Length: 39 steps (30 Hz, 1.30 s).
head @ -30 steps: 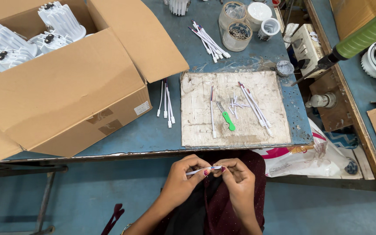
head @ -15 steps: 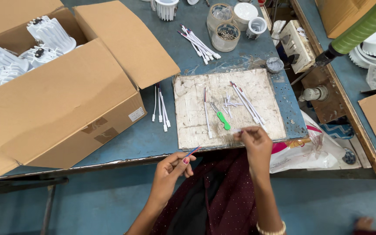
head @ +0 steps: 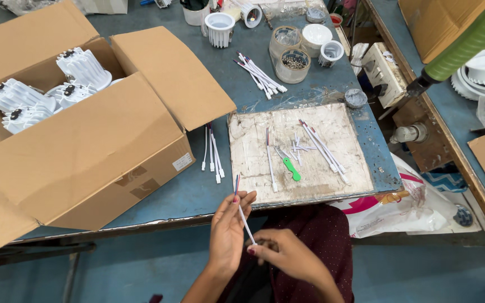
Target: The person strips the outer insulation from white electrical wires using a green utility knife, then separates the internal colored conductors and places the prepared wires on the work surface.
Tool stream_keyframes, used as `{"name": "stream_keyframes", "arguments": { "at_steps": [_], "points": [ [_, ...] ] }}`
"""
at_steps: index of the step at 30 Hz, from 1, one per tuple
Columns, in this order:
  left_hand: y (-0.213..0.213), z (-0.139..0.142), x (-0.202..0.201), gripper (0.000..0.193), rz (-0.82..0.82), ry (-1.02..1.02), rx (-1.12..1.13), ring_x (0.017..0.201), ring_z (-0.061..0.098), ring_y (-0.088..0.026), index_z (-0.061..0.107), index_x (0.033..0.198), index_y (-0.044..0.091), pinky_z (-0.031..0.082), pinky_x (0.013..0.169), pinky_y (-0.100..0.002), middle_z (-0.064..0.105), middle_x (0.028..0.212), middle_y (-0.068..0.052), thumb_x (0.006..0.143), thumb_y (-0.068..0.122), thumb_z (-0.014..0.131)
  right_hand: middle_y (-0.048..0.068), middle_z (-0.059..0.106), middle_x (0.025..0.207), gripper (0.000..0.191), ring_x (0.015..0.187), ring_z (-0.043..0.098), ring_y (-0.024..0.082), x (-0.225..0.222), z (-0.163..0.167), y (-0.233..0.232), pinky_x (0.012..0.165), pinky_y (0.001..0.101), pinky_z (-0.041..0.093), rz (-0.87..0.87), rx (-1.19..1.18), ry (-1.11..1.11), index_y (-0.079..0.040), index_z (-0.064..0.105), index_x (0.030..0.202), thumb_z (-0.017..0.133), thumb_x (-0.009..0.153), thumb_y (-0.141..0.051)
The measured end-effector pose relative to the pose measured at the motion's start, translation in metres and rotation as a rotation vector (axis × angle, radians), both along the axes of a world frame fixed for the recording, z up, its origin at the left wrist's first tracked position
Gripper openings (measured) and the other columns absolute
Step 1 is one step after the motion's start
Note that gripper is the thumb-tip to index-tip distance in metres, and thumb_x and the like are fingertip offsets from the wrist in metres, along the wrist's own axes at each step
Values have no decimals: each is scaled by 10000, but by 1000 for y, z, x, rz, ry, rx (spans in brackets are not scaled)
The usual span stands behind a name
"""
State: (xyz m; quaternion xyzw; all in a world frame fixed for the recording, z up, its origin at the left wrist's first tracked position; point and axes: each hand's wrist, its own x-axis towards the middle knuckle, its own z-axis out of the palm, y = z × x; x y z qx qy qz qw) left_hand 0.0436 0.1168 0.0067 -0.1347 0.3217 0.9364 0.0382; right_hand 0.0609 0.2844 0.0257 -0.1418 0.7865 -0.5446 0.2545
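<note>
- The thin white wire (head: 243, 212) runs between both hands, its long axis slanting from the upper end near the table edge (head: 197, 216) down toward the person's lap.
- The left hand (head: 228, 230) pinches the upper stretch between thumb and fingertips; the coloured tip pokes out just above those fingers.
- The right hand (head: 284, 255) grips the lower end, just below and right of the left hand; its fingers curl closed on it, though the exact contact looks blurred.
- The work board (head: 301, 154) with the green cutter (head: 291, 168) lies ahead of both hands, nearer the right.
</note>
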Motion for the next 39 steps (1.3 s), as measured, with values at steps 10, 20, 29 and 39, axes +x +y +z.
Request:
{"name": "stream_keyframes", "arguments": {
  "at_steps": [10, 20, 29, 39],
  "points": [
    [-37, -12, -39, 215, 317, 156, -229, 1145, 683, -194, 676, 1077, 0, 486, 1028, -317, 724, 1126, -136, 1026, 190, 588, 16, 650, 624, 224, 483, 554, 70, -14, 5, 3, 463, 223, 452, 1, -42, -99, -8, 702, 948, 555, 1013, -164],
    [-54, -40, -43, 199, 584, 140, -1116, 788, 579, -142, 719, 1117, -2, 484, 738, -311, 659, 893, -86, 1049, 136, 593, 56, 635, 614, 308, 532, 569, 103, -120, -16, -41, 524, 279, 469, -119, 76, 185, 5, 733, 939, 582, 1023, -250],
    [-48, -39, -41, 190, 636, 356, -1423, 811, 600, -228, 691, 1139, 7, 499, 806, -363, 625, 866, -103, 960, 15, 627, 113, 773, 906, 202, 723, 709, 183, -119, -13, -21, 618, 329, 547, -680, 66, 525, -15, 738, 1055, 676, 914, -145],
    [-48, -52, -41, 209, 615, 435, -1473, 888, 604, -261, 700, 1139, 20, 485, 893, -397, 607, 811, -90, 941, -3, 638, 173, 627, 1038, 283, 1057, 561, 346, -97, -29, 103, 924, 441, 472, -987, 685, 760, -42, 745, 1069, 768, 829, -191]
  ]
}}
